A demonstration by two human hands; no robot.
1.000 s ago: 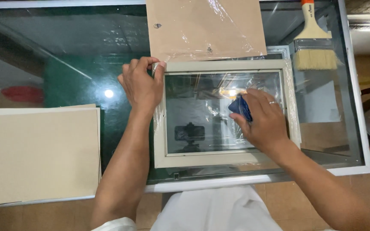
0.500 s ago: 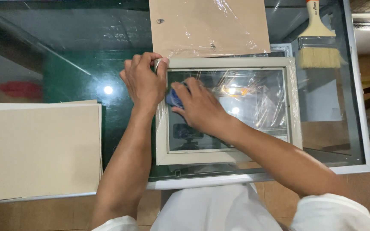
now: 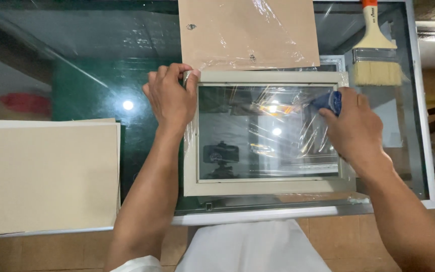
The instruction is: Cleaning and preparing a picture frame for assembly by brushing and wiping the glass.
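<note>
A cream picture frame with a glass pane lies flat on a glass-topped table, loosely covered with clear plastic wrap. My left hand presses down on the frame's upper left corner. My right hand holds a small blue cloth against the glass at the frame's upper right corner.
A brown backing board lies just beyond the frame. A wide paintbrush with an orange-tipped handle lies at the far right. A large cream board covers the table's near left. The table's front edge runs just below the frame.
My right hand with the blue cloth swept from the pane's right side to its upper left, then back across to the upper right corner. My left hand stayed in place.
</note>
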